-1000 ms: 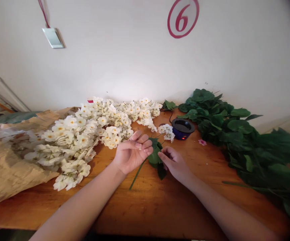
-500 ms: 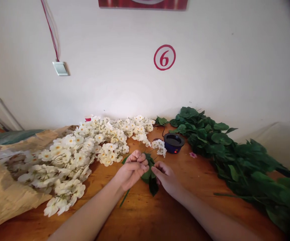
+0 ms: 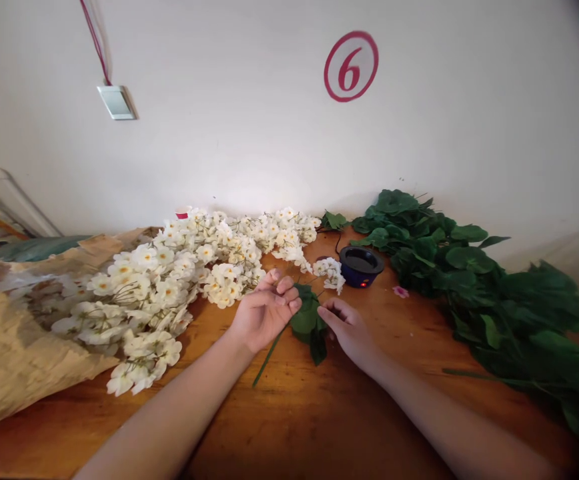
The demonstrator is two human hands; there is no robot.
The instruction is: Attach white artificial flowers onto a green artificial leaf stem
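Between my hands is an artificial leaf sprig (image 3: 305, 319) with dark green leaves. Its thin stem slants down to the left, passing below my left hand. My left hand (image 3: 265, 312) is turned partly palm up, fingers curled at the sprig's left side; its exact grip on the sprig is partly hidden. My right hand (image 3: 345, 328) pinches the right edge of the leaves between thumb and forefinger. Just beyond the sprig lies a small cluster of white flowers (image 3: 328, 273). Beside that cluster stands a dark blue round pot (image 3: 362, 268) with a black top and a lit red light.
White artificial flowers (image 3: 169, 287) with yellow centres are heaped at the left, partly in brown paper (image 3: 29, 353). A long pile of green leaves (image 3: 469, 267) covers the right side. One pink blossom (image 3: 400, 292) lies on the wooden table (image 3: 279, 427). The wall (image 3: 249, 133) rises behind.
My view has tipped down and turned slightly left, so the table sits higher. The left fingers have loosened a little and tilted up, while the right hand still pinches the sprig's leaves.
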